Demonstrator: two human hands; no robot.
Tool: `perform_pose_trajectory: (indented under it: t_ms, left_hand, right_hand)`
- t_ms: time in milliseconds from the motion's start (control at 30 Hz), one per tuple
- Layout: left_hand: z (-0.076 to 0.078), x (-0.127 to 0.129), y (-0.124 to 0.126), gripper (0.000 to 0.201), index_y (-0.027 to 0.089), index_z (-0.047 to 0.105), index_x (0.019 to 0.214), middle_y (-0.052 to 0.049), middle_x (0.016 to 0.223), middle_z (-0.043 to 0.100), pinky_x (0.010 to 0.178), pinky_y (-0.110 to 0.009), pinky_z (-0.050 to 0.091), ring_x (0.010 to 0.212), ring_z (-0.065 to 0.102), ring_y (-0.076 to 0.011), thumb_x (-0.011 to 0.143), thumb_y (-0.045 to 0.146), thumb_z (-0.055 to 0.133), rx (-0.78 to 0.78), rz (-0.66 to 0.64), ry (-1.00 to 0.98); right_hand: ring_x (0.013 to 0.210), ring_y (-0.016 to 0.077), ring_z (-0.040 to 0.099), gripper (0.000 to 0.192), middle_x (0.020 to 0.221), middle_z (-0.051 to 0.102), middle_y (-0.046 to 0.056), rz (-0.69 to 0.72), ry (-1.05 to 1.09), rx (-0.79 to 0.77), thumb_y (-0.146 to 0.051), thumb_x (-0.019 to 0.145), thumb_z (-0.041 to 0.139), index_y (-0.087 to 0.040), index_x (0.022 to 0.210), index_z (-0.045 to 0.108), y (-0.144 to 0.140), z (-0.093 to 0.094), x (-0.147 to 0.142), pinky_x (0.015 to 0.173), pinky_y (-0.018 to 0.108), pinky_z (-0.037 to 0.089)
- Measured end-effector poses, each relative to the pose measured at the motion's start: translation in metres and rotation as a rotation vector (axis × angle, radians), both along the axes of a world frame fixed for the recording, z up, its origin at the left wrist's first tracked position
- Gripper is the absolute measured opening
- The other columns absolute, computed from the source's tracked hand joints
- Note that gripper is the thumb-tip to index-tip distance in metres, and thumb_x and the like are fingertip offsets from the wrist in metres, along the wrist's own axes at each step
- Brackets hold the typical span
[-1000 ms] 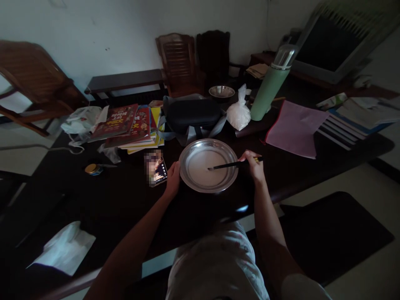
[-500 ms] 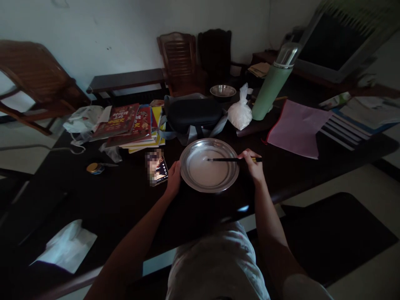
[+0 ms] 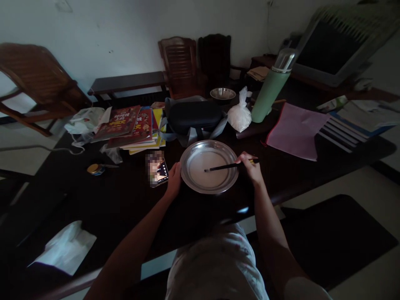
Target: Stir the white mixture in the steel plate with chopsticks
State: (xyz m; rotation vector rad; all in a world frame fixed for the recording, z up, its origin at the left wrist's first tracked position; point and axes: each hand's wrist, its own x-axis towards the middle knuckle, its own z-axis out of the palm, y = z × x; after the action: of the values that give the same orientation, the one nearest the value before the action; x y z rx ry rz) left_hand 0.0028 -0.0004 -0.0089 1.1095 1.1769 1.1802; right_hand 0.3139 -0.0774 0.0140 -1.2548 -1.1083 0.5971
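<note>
A wide metal basin [image 3: 209, 189] stands on the dark table in front of me, with a whitish liquid [image 3: 208, 177] inside. My left hand [image 3: 174, 180] grips the basin's left rim, the thumb along its edge. In my right hand [image 3: 250, 166] are dark chopsticks [image 3: 222, 166] with yellowish ends, held at a low slant over the right rim. Their tips touch the liquid near the middle of the basin. A phone [image 3: 158, 168] with its screen lit lies just left of my left hand.
Behind the basin sit a black case [image 3: 195, 114], a tied bag of white powder [image 3: 239, 117] and a green thermos [image 3: 270, 93]. Books [image 3: 121, 123] lie to the left, a pink folder [image 3: 296, 133] to the right. A small jar [image 3: 95, 169] and a white sheet [image 3: 65, 248] are further left.
The chopsticks' tips have moved slightly toward me and left in the liquid, and my right hand has shifted a little left. My left hand stays on the rim.
</note>
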Motion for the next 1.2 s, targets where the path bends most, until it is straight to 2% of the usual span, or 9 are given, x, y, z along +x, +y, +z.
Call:
perform_pose_trajectory:
  t_ms: [167, 300, 400, 533, 633, 767, 933, 1067, 1200]
  left_hand:
    - [-0.0009, -0.0009, 0.0004, 0.063, 0.024, 0.054, 0.070, 0.005, 0.066, 0.042, 0.057, -0.026, 0.040, 0.064, 0.042, -0.0147, 0.084, 0.080, 0.079, 0.019, -0.002, -0.001]
    - [-0.0008, -0.0006, 0.0001, 0.066, 0.024, 0.055, 0.070, 0.006, 0.066, 0.043, 0.058, -0.026, 0.039, 0.064, 0.040, -0.0140, 0.077, 0.084, 0.080, 0.025, -0.001, 0.000]
    - [-0.0003, -0.0003, -0.0007, 0.068, 0.024, 0.054, 0.069, 0.006, 0.065, 0.043, 0.057, -0.026, 0.037, 0.064, 0.038, -0.0138, 0.071, 0.086, 0.082, 0.010, -0.007, -0.008]
    - [0.0001, -0.0003, -0.0010, 0.065, 0.024, 0.053, 0.069, 0.005, 0.066, 0.042, 0.057, -0.026, 0.037, 0.064, 0.039, -0.0143, 0.079, 0.082, 0.079, 0.012, -0.002, 0.003]
    - [-0.0004, -0.0006, -0.0001, 0.063, 0.024, 0.054, 0.071, 0.005, 0.067, 0.043, 0.058, -0.027, 0.039, 0.064, 0.040, -0.0146, 0.084, 0.081, 0.077, 0.021, 0.006, 0.015]
    - [-0.0013, -0.0008, 0.0005, 0.065, 0.024, 0.051, 0.067, 0.005, 0.065, 0.041, 0.056, -0.026, 0.036, 0.064, 0.038, -0.0147, 0.081, 0.081, 0.079, 0.030, 0.004, 0.007]
    - [-0.0007, -0.0012, -0.0005, 0.065, 0.024, 0.053, 0.068, 0.005, 0.064, 0.043, 0.055, -0.026, 0.038, 0.062, 0.040, -0.0147, 0.084, 0.082, 0.078, 0.020, 0.006, 0.011]
    - [0.0000, -0.0022, -0.0002, 0.063, 0.023, 0.055, 0.069, 0.005, 0.065, 0.045, 0.059, -0.026, 0.041, 0.063, 0.042, -0.0145, 0.087, 0.079, 0.078, 0.035, -0.005, 0.010]
    - [-0.0005, -0.0020, 0.0000, 0.062, 0.023, 0.056, 0.070, 0.005, 0.065, 0.046, 0.057, -0.026, 0.038, 0.063, 0.041, -0.0143, 0.087, 0.078, 0.078, 0.009, 0.006, 0.013]
  right_hand:
    - [0.070, 0.0231, 0.071, 0.063, 0.066, 0.074, 0.002, -0.083, 0.008, 0.024, -0.084, 0.089, 0.070, -0.028, 0.061, 0.073, 0.0005, -0.0007, 0.0014, 0.079, 0.040, 0.058]
    - [0.072, 0.0235, 0.072, 0.062, 0.067, 0.075, 0.003, 0.001, 0.005, -0.016, -0.085, 0.086, 0.073, -0.028, 0.060, 0.074, 0.0001, -0.0008, 0.0006, 0.079, 0.040, 0.057]
    - [0.075, 0.0237, 0.072, 0.062, 0.070, 0.076, 0.003, -0.051, -0.017, 0.005, -0.086, 0.086, 0.073, -0.028, 0.063, 0.075, -0.0001, -0.0004, 0.0005, 0.081, 0.041, 0.057]
    - [0.068, 0.0226, 0.070, 0.064, 0.064, 0.072, 0.002, -0.042, 0.031, 0.003, -0.085, 0.088, 0.071, -0.028, 0.059, 0.071, -0.0005, -0.0005, 0.0006, 0.075, 0.040, 0.057]
    - [0.074, 0.0235, 0.072, 0.061, 0.070, 0.076, 0.003, 0.011, -0.023, 0.002, -0.084, 0.087, 0.074, -0.028, 0.063, 0.076, 0.0002, -0.0010, 0.0002, 0.078, 0.040, 0.058]
    - [0.070, 0.0227, 0.070, 0.064, 0.066, 0.074, 0.002, -0.077, -0.001, 0.030, -0.086, 0.088, 0.071, -0.028, 0.062, 0.074, 0.0006, -0.0016, 0.0013, 0.078, 0.041, 0.058]
    - [0.074, 0.0234, 0.072, 0.060, 0.069, 0.076, 0.003, 0.012, -0.013, 0.003, -0.083, 0.086, 0.075, -0.028, 0.063, 0.076, -0.0001, -0.0020, 0.0009, 0.079, 0.040, 0.058]
    - [0.072, 0.0229, 0.071, 0.062, 0.067, 0.074, 0.002, -0.060, 0.012, 0.019, -0.085, 0.087, 0.073, -0.028, 0.062, 0.075, 0.0003, -0.0018, 0.0009, 0.080, 0.041, 0.058]
    - [0.072, 0.0231, 0.071, 0.062, 0.068, 0.075, 0.003, 0.004, 0.014, -0.012, -0.085, 0.086, 0.074, -0.028, 0.060, 0.075, -0.0007, -0.0005, 0.0003, 0.078, 0.040, 0.057]
